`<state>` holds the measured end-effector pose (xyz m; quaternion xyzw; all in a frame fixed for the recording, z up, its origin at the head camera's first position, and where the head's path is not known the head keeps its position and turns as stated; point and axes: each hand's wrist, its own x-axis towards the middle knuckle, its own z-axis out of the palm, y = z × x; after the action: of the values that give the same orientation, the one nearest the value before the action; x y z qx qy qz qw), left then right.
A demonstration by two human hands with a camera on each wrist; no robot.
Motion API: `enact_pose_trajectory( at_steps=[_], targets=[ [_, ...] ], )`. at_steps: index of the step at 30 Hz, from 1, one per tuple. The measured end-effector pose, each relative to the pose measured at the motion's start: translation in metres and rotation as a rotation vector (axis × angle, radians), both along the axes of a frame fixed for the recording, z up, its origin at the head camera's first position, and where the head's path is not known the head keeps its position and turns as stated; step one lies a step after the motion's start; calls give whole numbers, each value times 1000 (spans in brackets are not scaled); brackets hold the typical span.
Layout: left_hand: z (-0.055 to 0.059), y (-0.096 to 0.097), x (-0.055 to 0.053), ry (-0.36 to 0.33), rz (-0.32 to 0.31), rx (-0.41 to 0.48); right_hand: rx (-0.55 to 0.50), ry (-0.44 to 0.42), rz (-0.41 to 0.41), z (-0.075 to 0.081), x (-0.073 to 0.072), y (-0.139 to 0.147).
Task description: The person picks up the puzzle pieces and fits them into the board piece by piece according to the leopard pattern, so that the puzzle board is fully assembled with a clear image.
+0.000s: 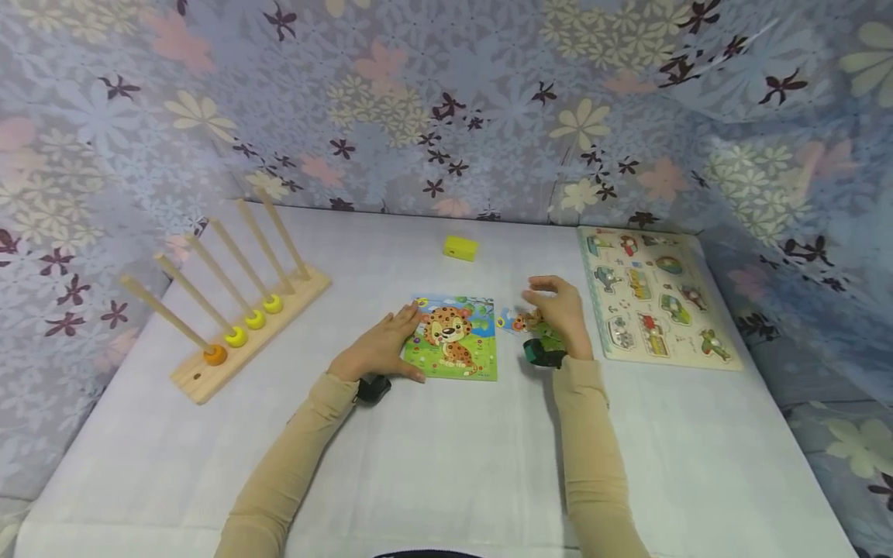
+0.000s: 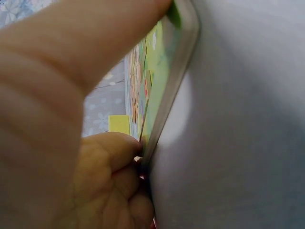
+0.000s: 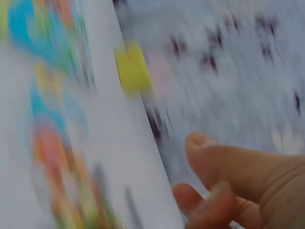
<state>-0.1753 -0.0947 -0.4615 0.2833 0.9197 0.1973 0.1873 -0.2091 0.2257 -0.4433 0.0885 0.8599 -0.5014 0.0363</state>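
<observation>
A square jigsaw puzzle (image 1: 456, 353) with a spotted leopard cub printed on it lies flat in the middle of the table. My left hand (image 1: 380, 345) holds it by its left side, thumb at the lower corner and fingers at the upper left. In the left wrist view, the thumb (image 2: 109, 43) lies against the puzzle's edge (image 2: 178, 62). Just right of the puzzle are loose printed puzzle pieces (image 1: 515, 321), partly hidden by my right hand (image 1: 561, 310). That hand hovers with thumb and fingers apart; nothing shows between them in the blurred right wrist view.
At the left stands a wooden peg rack (image 1: 258, 333) with several upright rods, some carrying orange and yellow rings. A yellow block (image 1: 460, 248) sits at the back. On the right lies a wooden picture board (image 1: 628, 310). Flowered cloth (image 1: 418, 108) hangs behind the table.
</observation>
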Motion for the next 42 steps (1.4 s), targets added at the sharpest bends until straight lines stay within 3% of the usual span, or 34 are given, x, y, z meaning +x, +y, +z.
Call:
enact_pose_trajectory(
  at_steps=[3, 6, 19, 25, 30, 33, 37, 42],
  targets=[
    [0, 0, 0, 0, -2, 2, 94, 20, -134, -2, 3, 27],
    [-1, -1, 0, -1, 1, -3, 157, 8, -179, -6, 4, 42],
    [-1, -2, -2, -1, 6, 11, 298, 6, -97, -15, 2, 46],
    [1, -1, -2, -13, 7, 7, 275, 27, -181, -16, 4, 55],
    [3, -1, -1, -4, 3, 3, 162, 45, -243, -13, 4, 59],
    [2, -1, -1, 0, 4, -1, 27, -12, -214, -7, 3, 54],
    [2, -1, 0, -6, 8, 2, -114, -86, -94, 0, 2, 37],
    [2, 0, 1, -5, 5, 0, -157, -154, 77, 0, -1, 10]
  ],
)
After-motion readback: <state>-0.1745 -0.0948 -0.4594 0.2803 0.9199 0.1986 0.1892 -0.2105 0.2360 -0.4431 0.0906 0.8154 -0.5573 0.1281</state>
